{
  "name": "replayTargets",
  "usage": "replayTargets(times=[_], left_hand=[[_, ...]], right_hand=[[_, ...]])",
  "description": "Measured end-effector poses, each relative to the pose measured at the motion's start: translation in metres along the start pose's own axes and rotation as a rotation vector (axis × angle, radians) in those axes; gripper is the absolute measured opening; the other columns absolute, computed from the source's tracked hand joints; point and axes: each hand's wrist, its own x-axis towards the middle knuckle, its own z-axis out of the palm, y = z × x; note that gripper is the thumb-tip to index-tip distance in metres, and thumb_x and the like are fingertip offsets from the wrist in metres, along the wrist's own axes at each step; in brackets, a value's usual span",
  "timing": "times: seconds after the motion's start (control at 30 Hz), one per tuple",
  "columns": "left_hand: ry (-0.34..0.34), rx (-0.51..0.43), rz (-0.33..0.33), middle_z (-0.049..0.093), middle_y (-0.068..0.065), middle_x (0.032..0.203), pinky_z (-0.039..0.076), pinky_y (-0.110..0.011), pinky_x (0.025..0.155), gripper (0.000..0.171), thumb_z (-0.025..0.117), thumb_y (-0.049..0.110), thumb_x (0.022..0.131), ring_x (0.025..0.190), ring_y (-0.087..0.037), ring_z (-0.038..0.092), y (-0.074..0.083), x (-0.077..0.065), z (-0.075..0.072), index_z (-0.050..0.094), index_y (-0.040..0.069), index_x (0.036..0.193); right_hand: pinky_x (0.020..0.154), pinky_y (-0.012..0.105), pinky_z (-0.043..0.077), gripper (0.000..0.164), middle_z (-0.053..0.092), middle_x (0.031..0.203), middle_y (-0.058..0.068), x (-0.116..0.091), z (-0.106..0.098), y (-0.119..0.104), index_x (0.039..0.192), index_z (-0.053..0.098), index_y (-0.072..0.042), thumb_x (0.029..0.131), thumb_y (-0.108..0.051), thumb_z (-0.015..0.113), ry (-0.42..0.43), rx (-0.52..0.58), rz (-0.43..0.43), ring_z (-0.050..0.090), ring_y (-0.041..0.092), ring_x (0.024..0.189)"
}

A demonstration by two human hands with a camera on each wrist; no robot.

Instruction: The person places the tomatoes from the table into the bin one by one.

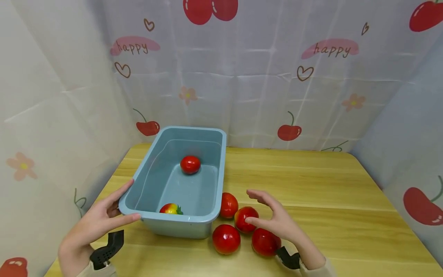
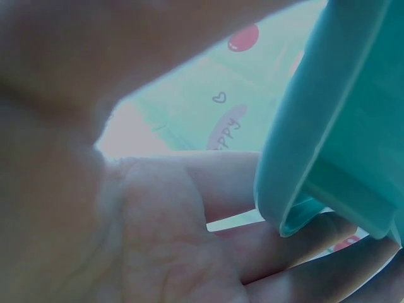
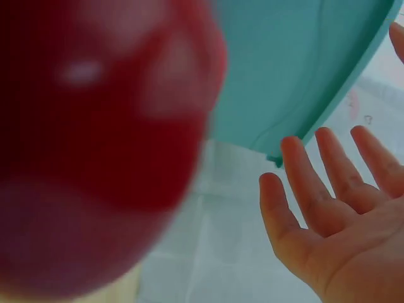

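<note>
A blue-grey plastic basin (image 1: pixel 217 192) stands on the table. My left hand (image 1: pixel 100 219) holds its near left corner, thumb along the front rim and index finger along the left side; in the left wrist view other fingers (image 2: pixel 297 246) reach beneath the rim. Inside the basin lie a red round fruit (image 1: pixel 190 164) and a red-yellow fruit with green leaves (image 1: pixel 170 208). My right hand (image 1: pixel 280 221) hovers with parted, gently bent fingers over several glossy red fruits (image 1: pixel 226 239) right of the basin, its thumb overlapping one red fruit with a yellowish patch (image 1: pixel 245 225).
The wooden table (image 1: pixel 311 184) extends to the right and back. A white curtain (image 1: pixel 256 96) printed with cherries, hearts and flowers hangs behind it and along both sides. Black wrist mounts (image 1: pixel 107 248) sit on both wrists.
</note>
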Motion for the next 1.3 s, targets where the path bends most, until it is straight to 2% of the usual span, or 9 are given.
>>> replayTargets(times=[0.17, 0.3, 0.4, 0.57, 0.73, 0.9, 1.0, 1.23, 1.3], left_hand=[[0.008, 0.017, 0.005, 0.030, -0.035, 0.135, 0.054, -0.029, 0.077, 0.082, 0.065, -0.007, 0.084, 0.100, -0.021, 0.063, 0.002, 0.001, -0.001, 0.016, 0.003, 0.150], [0.009, 0.022, 0.008, 0.031, -0.035, 0.135, 0.054, -0.029, 0.076, 0.082, 0.065, -0.007, 0.084, 0.098, -0.019, 0.064, 0.004, 0.001, -0.001, 0.016, 0.003, 0.150], [0.007, 0.022, 0.008, 0.032, -0.034, 0.134, 0.054, -0.030, 0.076, 0.082, 0.065, -0.006, 0.084, 0.098, -0.018, 0.064, 0.003, 0.002, -0.002, 0.016, 0.003, 0.150], [0.004, 0.020, 0.005, 0.032, -0.033, 0.135, 0.054, -0.029, 0.077, 0.083, 0.064, -0.007, 0.085, 0.100, -0.017, 0.063, 0.002, 0.000, -0.003, 0.016, 0.006, 0.150], [0.006, 0.017, 0.000, 0.033, -0.032, 0.135, 0.053, -0.027, 0.079, 0.083, 0.064, -0.007, 0.085, 0.102, -0.016, 0.062, 0.002, -0.001, -0.002, 0.015, 0.007, 0.151], [0.003, 0.010, -0.001, 0.033, -0.033, 0.134, 0.053, -0.028, 0.079, 0.083, 0.064, -0.007, 0.085, 0.102, -0.017, 0.063, 0.001, 0.000, -0.002, 0.015, 0.006, 0.151], [0.001, 0.008, -0.003, 0.034, -0.033, 0.134, 0.054, -0.028, 0.078, 0.083, 0.064, -0.006, 0.085, 0.101, -0.018, 0.063, 0.000, 0.000, -0.001, 0.015, 0.005, 0.150], [0.004, 0.016, -0.008, 0.045, -0.014, 0.130, 0.054, -0.029, 0.077, 0.082, 0.064, -0.005, 0.085, 0.099, -0.019, 0.064, 0.001, 0.000, -0.001, 0.016, 0.004, 0.150], [0.004, 0.017, -0.011, 0.045, -0.013, 0.130, 0.054, -0.029, 0.077, 0.082, 0.064, -0.005, 0.085, 0.099, -0.019, 0.064, 0.001, -0.001, -0.001, 0.016, 0.004, 0.150]], right_hand=[[0.098, 0.058, 0.036, 0.063, 0.052, 0.130, -0.003, -0.013, -0.003, 0.008, 0.132, 0.050, -0.027, 0.076, -0.030, 0.079, -0.055, -0.010, 0.053, 0.047, 0.028, 0.119], [0.095, 0.061, 0.036, 0.063, 0.052, 0.132, 0.003, -0.024, -0.004, 0.018, 0.133, 0.050, -0.018, 0.077, -0.029, 0.078, -0.104, -0.023, 0.062, 0.046, 0.033, 0.120], [0.094, 0.061, 0.036, 0.064, 0.051, 0.132, 0.001, -0.033, -0.006, 0.025, 0.133, 0.051, -0.018, 0.077, -0.034, 0.078, -0.138, -0.053, 0.082, 0.046, 0.032, 0.120], [0.092, 0.060, 0.037, 0.063, 0.049, 0.132, 0.000, -0.042, -0.008, 0.033, 0.129, 0.053, -0.025, 0.074, -0.037, 0.080, -0.192, -0.065, 0.117, 0.045, 0.033, 0.119], [0.091, 0.053, 0.041, 0.066, 0.047, 0.132, 0.001, -0.045, -0.010, 0.039, 0.128, 0.053, -0.025, 0.070, -0.035, 0.083, -0.249, -0.037, 0.149, 0.044, 0.032, 0.119], [0.085, 0.051, 0.046, 0.068, 0.048, 0.130, 0.008, -0.048, -0.013, 0.045, 0.129, 0.052, -0.022, 0.070, -0.029, 0.084, -0.323, 0.025, 0.202, 0.045, 0.036, 0.115], [0.086, 0.050, 0.045, 0.069, 0.050, 0.128, 0.007, -0.049, -0.014, 0.048, 0.130, 0.051, -0.022, 0.069, -0.027, 0.084, -0.348, 0.048, 0.217, 0.046, 0.035, 0.115], [0.086, 0.055, 0.045, 0.067, 0.049, 0.130, 0.010, -0.048, -0.015, 0.049, 0.130, 0.052, -0.022, 0.071, -0.025, 0.083, -0.356, 0.071, 0.221, 0.045, 0.037, 0.115], [0.087, 0.055, 0.044, 0.066, 0.049, 0.130, 0.011, -0.047, -0.017, 0.047, 0.130, 0.052, -0.021, 0.072, -0.025, 0.083, -0.353, 0.073, 0.207, 0.045, 0.038, 0.115]])
